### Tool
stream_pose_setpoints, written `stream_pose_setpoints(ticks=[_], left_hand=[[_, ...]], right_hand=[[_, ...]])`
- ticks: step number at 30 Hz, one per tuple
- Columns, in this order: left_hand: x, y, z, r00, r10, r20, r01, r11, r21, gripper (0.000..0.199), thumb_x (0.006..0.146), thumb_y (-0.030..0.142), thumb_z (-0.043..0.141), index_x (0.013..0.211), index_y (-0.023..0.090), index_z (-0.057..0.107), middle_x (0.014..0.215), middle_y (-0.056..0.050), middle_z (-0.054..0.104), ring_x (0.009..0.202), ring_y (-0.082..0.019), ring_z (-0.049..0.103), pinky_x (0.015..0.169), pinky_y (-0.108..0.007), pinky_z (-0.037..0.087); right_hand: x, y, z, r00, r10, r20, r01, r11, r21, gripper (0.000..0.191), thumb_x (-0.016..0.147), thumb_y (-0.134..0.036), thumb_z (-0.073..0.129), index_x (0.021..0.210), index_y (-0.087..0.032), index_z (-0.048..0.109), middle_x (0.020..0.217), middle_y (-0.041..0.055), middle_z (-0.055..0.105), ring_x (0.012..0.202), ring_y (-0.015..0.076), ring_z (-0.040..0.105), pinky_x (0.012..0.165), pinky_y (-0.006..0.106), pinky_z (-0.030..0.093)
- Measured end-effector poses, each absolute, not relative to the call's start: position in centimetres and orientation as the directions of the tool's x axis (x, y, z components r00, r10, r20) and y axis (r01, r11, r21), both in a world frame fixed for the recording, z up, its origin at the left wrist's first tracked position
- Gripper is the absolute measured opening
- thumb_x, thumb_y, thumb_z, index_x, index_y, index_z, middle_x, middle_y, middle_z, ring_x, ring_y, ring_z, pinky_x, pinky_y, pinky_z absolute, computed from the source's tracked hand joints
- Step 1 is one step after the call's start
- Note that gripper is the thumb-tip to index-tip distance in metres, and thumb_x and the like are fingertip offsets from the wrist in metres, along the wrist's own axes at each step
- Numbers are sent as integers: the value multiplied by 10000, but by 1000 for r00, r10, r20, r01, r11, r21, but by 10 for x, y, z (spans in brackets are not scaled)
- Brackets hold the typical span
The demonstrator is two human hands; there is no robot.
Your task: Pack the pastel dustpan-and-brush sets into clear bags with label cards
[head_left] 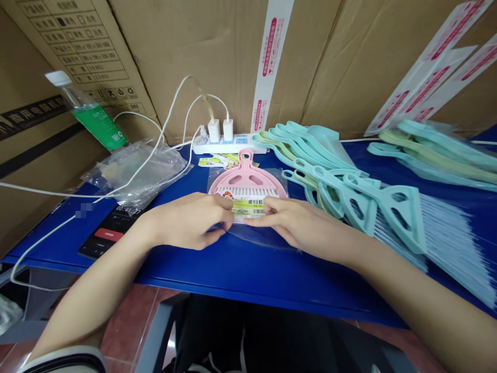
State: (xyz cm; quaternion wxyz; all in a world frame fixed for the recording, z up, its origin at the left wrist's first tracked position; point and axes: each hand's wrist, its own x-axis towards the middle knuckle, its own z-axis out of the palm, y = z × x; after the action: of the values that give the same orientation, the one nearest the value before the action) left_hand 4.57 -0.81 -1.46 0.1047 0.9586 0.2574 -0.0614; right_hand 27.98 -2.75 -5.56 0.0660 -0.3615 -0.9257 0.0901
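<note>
A pink dustpan and brush set [248, 178] lies in a clear plastic bag [252, 235] on the blue table, its handle pointing away from me. Over the bristles is a yellow-green and white label card [248, 206]. My left hand [196, 220] is at the card's left side with its fingers curled closed; what they pinch, if anything, is hidden. At the card's right side, my right hand [289, 220] is also closed, index finger along the lower edge. Whether it grips the card or the bag cannot be made out.
Teal and green brushes [363, 202] and dustpans pile up at right, with bagged sets [435, 155] beyond. A power strip [233, 147] with white cables stands behind. At left are empty plastic bags [130, 168], a phone [104, 233] and a tilted bottle [99, 124].
</note>
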Motion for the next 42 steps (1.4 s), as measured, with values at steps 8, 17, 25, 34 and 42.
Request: stream_pose_setpoints(ticks=[8,17,25,34,42], left_hand=[[46,-6,-14,866,476,-150,498,-844,198,178,852,86,516,763,176,642,797,-11,681,732,-140,628,679,-248,453],[49,-7,-17,865,476,-157,499,-849,175,88,853,109,597,896,181,624,951,-24,663,808,-157,636,704,-258,453],[54,-5,-24,878,465,-114,479,-853,209,114,890,97,559,844,178,624,877,-8,668,760,-143,627,683,-253,432],[54,-6,-25,890,448,-86,456,-866,206,151,905,100,506,805,181,585,816,-2,622,688,-134,569,629,-257,398],[53,-5,-26,895,438,-82,444,-864,238,158,901,87,490,795,180,560,828,-8,607,706,-135,574,649,-254,410]], right_hand=[[281,-29,-54,-756,644,121,617,761,-199,523,904,-63,418,1262,-337,683,762,32,546,660,156,510,592,264,384],[281,-30,-53,-750,656,80,627,745,-229,506,897,-55,433,1250,-308,695,801,39,586,695,161,546,625,272,414],[281,-31,-53,-749,657,84,630,746,-216,500,904,-58,436,1236,-322,700,817,36,627,696,160,580,617,267,428],[284,-29,-58,-742,663,102,636,743,-209,506,885,-41,426,1199,-306,721,805,30,642,665,146,576,571,243,411],[284,-29,-59,-738,667,105,630,736,-248,550,868,-16,399,1189,-321,725,809,25,647,672,146,585,587,243,428]])
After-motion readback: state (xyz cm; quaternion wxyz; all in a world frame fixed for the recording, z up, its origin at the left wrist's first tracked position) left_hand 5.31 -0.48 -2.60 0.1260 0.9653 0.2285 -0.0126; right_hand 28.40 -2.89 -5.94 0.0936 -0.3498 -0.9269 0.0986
